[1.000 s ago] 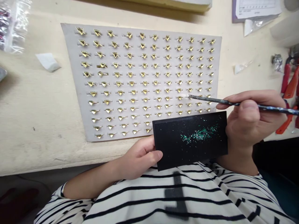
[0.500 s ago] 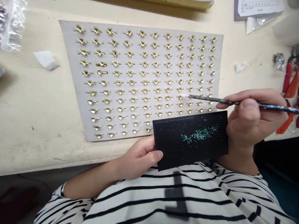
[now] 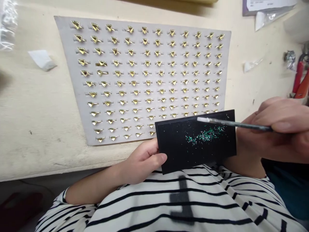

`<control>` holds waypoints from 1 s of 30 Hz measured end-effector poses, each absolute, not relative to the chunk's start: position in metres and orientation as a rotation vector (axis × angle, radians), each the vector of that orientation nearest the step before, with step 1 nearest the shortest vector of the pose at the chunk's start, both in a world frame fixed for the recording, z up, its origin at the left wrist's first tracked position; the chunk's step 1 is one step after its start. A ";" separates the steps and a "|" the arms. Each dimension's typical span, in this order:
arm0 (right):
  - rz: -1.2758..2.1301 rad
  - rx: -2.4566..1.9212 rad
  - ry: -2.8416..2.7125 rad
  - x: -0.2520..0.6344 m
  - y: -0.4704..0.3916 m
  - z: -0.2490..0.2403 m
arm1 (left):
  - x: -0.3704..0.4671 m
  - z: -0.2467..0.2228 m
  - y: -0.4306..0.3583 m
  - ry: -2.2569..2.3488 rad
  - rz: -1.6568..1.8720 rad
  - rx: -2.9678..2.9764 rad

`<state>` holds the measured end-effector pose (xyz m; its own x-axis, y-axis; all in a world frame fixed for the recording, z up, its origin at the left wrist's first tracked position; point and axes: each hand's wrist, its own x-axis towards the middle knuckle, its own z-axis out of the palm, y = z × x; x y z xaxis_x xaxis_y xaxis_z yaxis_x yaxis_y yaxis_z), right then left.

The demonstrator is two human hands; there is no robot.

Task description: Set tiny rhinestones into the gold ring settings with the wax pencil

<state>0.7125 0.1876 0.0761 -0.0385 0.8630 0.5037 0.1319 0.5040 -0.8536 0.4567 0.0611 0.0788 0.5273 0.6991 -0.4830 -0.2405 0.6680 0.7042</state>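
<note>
Cream table (image 3: 31, 129); black tray (image 3: 173, 148) in left hand (image 3: 142, 162), green-white stones (image 3: 209, 134) beyond thumb.

Left hand (image 3: 145, 161) pinches; right hand (image 3: 285, 129) grips, raised.

Gold rings (image 3: 147, 63) with triangular faces stand in rows across a pale gray board (image 3: 83, 106), upper center. Lower right of center, a tilted black tray (image 3: 178, 151) bears green and clear sparkling stones (image 3: 207, 134); a white-tipped stick (image 3: 231, 123) hovers above.
</note>
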 end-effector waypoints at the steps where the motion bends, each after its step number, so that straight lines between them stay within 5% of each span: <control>1: 0.774 -0.720 -1.523 0.716 0.187 0.076 | 0.457 0.078 0.060 0.839 0.622 0.613; 30: 0.603 -0.669 -1.337 0.705 0.178 0.071 | 0.456 0.069 0.048 0.813 0.645 0.555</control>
